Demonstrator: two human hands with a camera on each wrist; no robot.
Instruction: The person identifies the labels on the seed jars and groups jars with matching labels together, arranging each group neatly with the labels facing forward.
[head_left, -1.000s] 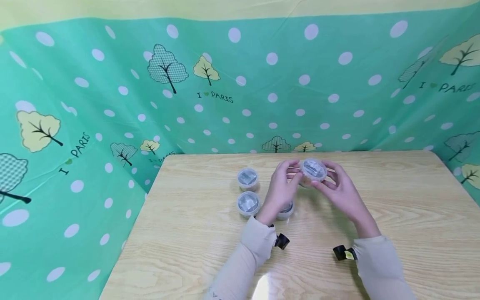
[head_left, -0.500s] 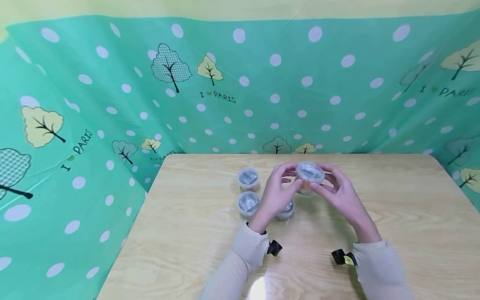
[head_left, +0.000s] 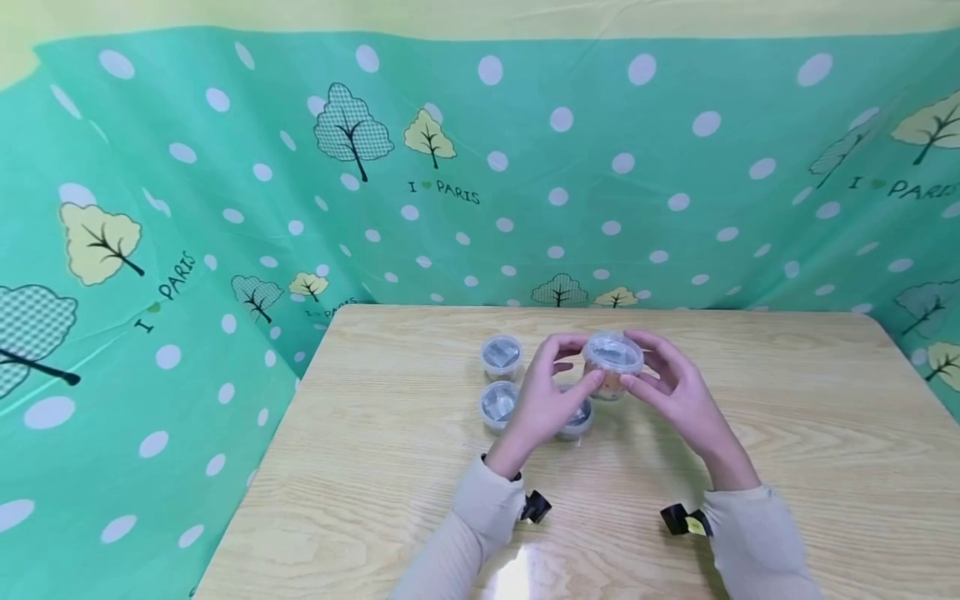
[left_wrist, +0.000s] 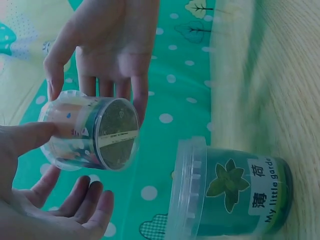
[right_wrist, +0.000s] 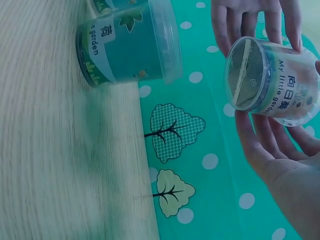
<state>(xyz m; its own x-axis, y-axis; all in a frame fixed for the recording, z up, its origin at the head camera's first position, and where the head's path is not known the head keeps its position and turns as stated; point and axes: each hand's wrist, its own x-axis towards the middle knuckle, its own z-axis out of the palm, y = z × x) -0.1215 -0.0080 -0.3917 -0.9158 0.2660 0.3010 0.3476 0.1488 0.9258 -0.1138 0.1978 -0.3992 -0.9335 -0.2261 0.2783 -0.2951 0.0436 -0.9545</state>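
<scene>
A clear lidded plastic tub [head_left: 613, 353] is held above the table between both hands. Its orange-toned label reads "My little garden" in the right wrist view, and soil-like dark material shows through the base [right_wrist: 247, 75]. My left hand [head_left: 549, 396] grips its left side with thumb and fingers. From the other side, my right hand [head_left: 681, 393] grips it with the thumb at the front. Three similar tubs stand on the table: a back one [head_left: 501, 354], a front-left one [head_left: 497, 403] and one [head_left: 577, 422] partly hidden behind my left hand.
In the left wrist view a standing tub [left_wrist: 232, 190] has a green leaf label. The wooden table [head_left: 810, 433] ends at a green dotted cloth [head_left: 675, 167] behind. Black wrist cameras [head_left: 536, 507] hang at both cuffs.
Both hands have brought the held tub slightly left and toward the person. It tips more upright, so more of its side shows. The standing tubs have stayed put.
</scene>
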